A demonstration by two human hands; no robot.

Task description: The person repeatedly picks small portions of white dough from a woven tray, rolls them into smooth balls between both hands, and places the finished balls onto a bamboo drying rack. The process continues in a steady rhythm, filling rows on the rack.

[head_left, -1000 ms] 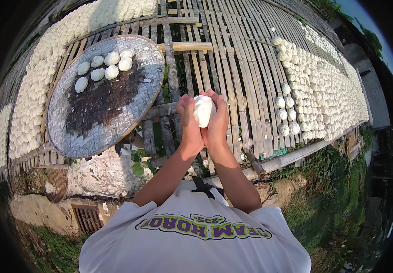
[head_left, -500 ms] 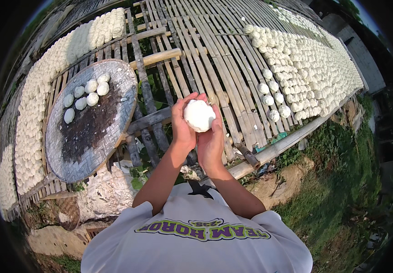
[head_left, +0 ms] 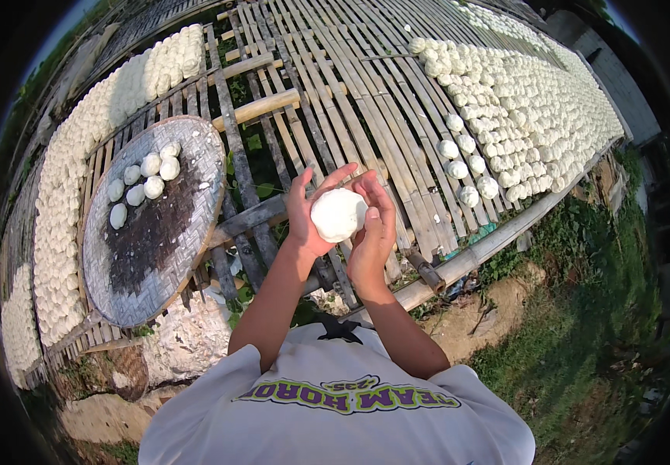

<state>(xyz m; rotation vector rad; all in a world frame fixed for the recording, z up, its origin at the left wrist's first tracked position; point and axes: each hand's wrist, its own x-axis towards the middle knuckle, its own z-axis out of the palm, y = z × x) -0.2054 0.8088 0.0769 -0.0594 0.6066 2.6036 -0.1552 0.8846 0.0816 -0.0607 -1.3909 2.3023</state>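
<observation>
Between my two hands, over the bamboo slats, is a white dough-like ball (head_left: 338, 215) with a lumpy surface. My left hand (head_left: 307, 225) cups it from the left, with the fingers reaching beyond its far side. Curved round its right side, my right hand (head_left: 374, 244) presses its thumb and palm near the ball's edge. Part of the ball's underside is hidden by the hands. To the left rests a round woven tray (head_left: 149, 298), dark in the middle, with several similar white balls (head_left: 151, 163) toward its far side.
A bamboo slat rack (head_left: 350, 93) stretches ahead, with gaps between slats. Dense rows of white balls (head_left: 537, 116) cover its right side, and more rows (head_left: 67, 201) its left. Several loose balls (head_left: 459, 169) lie near the right rows. Grass (head_left: 568, 310) grows at lower right.
The ball has moved slightly nearer to me and been turned in my hands. My fingers have spread more, and my right thumb now shows against the ball.
</observation>
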